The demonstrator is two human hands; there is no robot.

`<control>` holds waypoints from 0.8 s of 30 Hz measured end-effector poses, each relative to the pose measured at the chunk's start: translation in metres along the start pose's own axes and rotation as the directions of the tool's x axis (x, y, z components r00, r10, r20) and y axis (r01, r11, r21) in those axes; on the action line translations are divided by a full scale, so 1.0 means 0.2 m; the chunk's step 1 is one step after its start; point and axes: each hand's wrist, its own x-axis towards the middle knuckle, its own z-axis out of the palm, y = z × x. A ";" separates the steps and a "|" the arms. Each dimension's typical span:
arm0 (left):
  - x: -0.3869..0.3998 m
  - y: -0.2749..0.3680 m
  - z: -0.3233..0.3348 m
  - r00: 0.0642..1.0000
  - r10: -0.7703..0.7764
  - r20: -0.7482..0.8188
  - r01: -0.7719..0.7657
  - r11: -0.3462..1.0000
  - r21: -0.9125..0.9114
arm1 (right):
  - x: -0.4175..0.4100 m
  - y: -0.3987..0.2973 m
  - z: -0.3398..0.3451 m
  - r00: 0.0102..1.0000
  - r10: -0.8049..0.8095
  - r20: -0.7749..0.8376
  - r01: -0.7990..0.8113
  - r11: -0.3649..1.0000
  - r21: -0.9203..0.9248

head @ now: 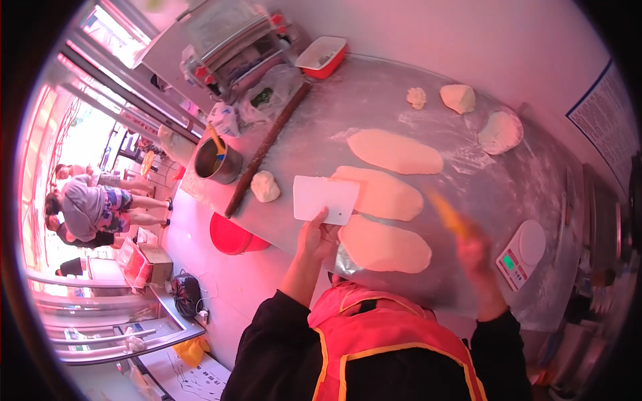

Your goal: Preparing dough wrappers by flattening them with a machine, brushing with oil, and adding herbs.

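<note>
My left hand (319,235) grips a white flat dough scraper (326,199), held over the left end of the middle of three flattened dough ovals (383,194). Another oval (396,152) lies above it and the third (388,244) below, nearest my body. To the right, my right hand (474,250), blurred, is closed on a yellow-orange tool (446,210) whose kind I cannot tell. A small dough ball (265,186) sits left of the scraper, beside a long wooden rolling pin (268,148). Dough lumps (457,98), (500,132) and a scrap (416,98) lie at the back right.
A digital scale (521,254) stands right on the metal table (321,130). At the left are a metal pot (217,161) with a yellow-handled brush and a red bucket (233,235). A roller machine (235,50) and a red-and-white container (322,56) stand behind. Several people (95,205) are farther left.
</note>
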 end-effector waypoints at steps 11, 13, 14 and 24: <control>-0.18 0.42 -0.53 0.996 0.090 -0.022 -0.091 0.995 -0.037 | 0.23 -0.79 0.80 0.810 -0.528 0.257 0.545 0.838 0.003; -0.19 0.45 -0.62 0.998 0.068 0.007 -0.068 0.997 -0.022 | 0.26 -0.82 0.86 0.796 -0.541 0.272 0.555 0.831 0.031; -0.20 0.46 -0.66 0.998 0.066 0.001 -0.066 0.997 -0.029 | 0.26 -0.83 0.89 0.792 -0.542 0.281 0.556 0.830 0.034; -0.24 0.49 -0.75 0.995 0.005 0.102 -0.008 0.999 0.031 | 0.36 -0.90 1.02 0.720 -0.640 0.268 0.649 0.758 0.065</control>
